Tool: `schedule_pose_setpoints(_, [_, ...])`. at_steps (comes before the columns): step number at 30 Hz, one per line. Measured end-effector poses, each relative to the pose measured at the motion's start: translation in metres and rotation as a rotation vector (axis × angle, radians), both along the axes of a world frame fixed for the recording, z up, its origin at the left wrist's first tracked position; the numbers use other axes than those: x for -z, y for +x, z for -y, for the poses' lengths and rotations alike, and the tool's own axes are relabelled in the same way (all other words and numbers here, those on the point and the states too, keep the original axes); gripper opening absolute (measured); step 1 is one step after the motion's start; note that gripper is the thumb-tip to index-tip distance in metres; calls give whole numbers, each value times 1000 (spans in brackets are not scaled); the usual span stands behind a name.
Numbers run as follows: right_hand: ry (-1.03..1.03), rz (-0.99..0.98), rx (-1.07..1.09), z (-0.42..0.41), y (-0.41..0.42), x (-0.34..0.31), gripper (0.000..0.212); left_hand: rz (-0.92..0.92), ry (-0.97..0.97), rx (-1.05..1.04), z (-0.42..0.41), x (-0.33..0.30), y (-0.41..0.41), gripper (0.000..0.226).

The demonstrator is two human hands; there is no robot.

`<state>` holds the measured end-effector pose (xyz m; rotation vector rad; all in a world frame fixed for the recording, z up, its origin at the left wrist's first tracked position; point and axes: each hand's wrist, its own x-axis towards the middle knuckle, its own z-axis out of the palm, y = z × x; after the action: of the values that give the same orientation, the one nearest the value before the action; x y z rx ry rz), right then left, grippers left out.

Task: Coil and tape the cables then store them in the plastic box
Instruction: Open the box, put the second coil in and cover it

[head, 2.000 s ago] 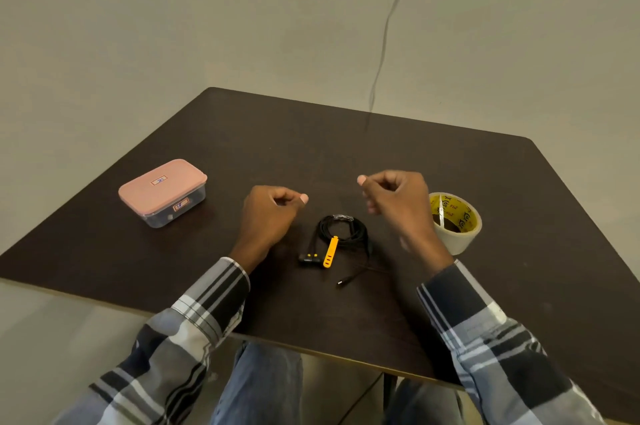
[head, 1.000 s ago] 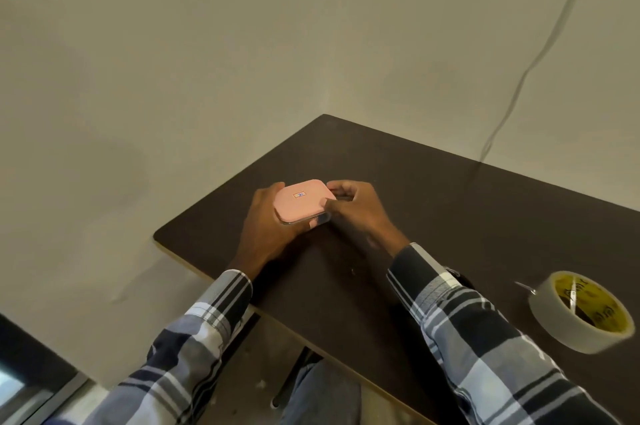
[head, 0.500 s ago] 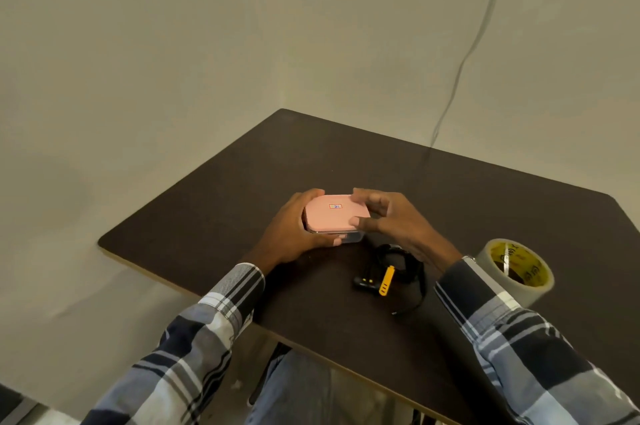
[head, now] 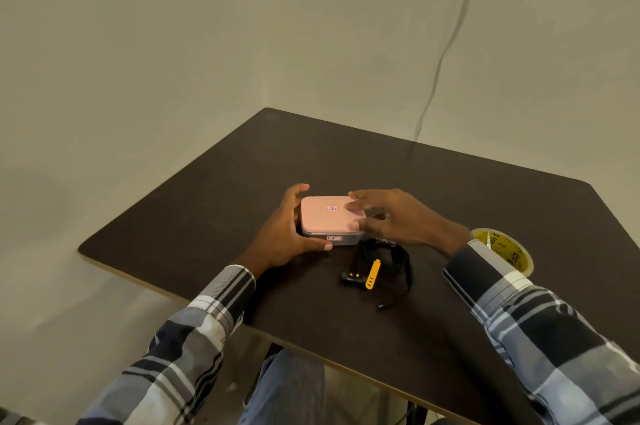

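- Gripping the plastic box at its left end: left hand, thumb along the near wall, fingers round the far corner. Probably to steady it for opening.
- Hovering over the right end of the pink lid: right hand, fingers spread and fairly straight, thumb near the lid's near-right edge. Contact with the lid hard to tell; no firm grasp visible. Likely set to pry the lid up.
- Lid on, box resting on the table, near the middle.
- Coiled black cable just near-right of the box, partly under the right wrist; yellow strap and loose plug end trailing toward the near edge. Tape on the coil not discernible.
- Tape roll farther right, behind the right sleeve, apart from the cable.
- Open tabletop far and left of the box: room to set the lid down. Near edge close behind the cable's loose end; tight on that side.
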<state>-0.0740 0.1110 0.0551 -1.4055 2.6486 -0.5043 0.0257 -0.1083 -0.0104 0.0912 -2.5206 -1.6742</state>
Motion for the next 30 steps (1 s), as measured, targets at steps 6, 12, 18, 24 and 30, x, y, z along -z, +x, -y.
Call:
schedule_pose_setpoints(6, [317,-200,-113,3,3,-15,65,-15,35,1,0,1,-1,106])
schedule_pose_setpoints(12, [401,-371,-244,6,7,-17,54,-17,63,13,4,2,-2,94])
schedule_pose_setpoints(18, [329,-494,-288,5,2,-8,41,-10,55,-1,5,-3,-1,100])
schedule_pose_setpoints(24, [3,-545,-170,12,-6,-12,17,-20,56,-6,8,-6,1,101])
schedule_pose_setpoints(30, [-397,-367,122,34,-36,-12,19,-17,72,-23,9,-4,0,107])
